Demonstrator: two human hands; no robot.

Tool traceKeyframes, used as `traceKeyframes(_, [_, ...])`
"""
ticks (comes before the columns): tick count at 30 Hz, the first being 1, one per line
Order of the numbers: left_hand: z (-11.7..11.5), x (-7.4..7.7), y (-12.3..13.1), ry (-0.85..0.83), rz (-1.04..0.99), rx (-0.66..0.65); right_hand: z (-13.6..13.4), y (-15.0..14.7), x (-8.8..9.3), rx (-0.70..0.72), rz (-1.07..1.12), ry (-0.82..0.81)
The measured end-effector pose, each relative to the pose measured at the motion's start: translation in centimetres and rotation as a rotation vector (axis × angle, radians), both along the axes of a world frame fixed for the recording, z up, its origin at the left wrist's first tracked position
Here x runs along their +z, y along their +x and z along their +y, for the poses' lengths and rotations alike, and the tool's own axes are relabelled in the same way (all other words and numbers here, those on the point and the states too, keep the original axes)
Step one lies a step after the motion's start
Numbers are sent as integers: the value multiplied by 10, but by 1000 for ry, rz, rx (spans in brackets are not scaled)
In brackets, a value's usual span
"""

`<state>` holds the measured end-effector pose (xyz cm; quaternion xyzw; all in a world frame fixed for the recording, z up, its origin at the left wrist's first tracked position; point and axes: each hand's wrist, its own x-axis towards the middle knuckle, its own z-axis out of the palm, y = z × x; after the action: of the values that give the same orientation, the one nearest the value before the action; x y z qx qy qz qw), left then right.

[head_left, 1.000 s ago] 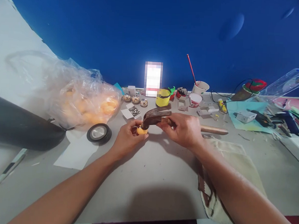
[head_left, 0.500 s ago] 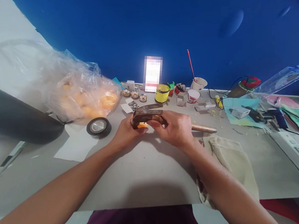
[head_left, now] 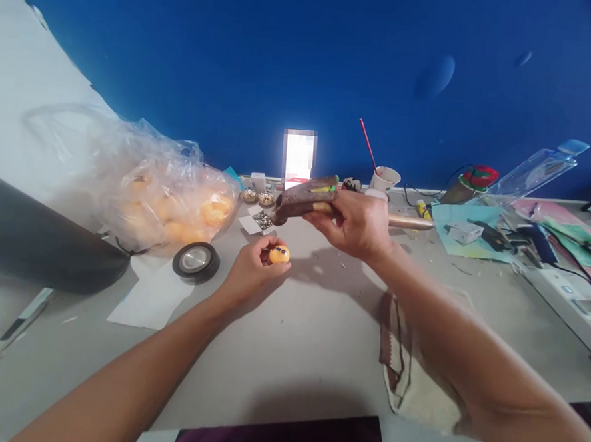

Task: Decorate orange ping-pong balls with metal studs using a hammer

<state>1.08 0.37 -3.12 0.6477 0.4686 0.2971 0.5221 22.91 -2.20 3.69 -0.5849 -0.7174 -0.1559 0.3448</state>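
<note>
My left hand [head_left: 252,266] is closed around a small orange ball [head_left: 280,254] with a few dark studs on its top, low over the table. My right hand [head_left: 363,224] grips a claw hammer [head_left: 297,198] near its head, raised above and to the right of the ball. The hammer's wooden handle sticks out to the right, and its head is apart from the ball. Behind my left hand lies a white paper [head_left: 249,223] with a pile of small shiny metal pieces [head_left: 262,219].
A clear plastic bag of orange balls [head_left: 172,193] and a black tape roll [head_left: 195,260] are on the left. Metallic balls [head_left: 250,195] sit at the back. A beige cloth [head_left: 428,389] lies under my right forearm. A white cup [head_left: 387,178] holds a red stick.
My right hand has lifted the hammer up and away from the ball, uncovering the ball and studs. My left hand keeps its hold. The view has shifted slightly.
</note>
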Motion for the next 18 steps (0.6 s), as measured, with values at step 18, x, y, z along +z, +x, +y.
traceKeyframes(18, [2,1,-1,48,-35,-38,0,-69,29,213,269,-41])
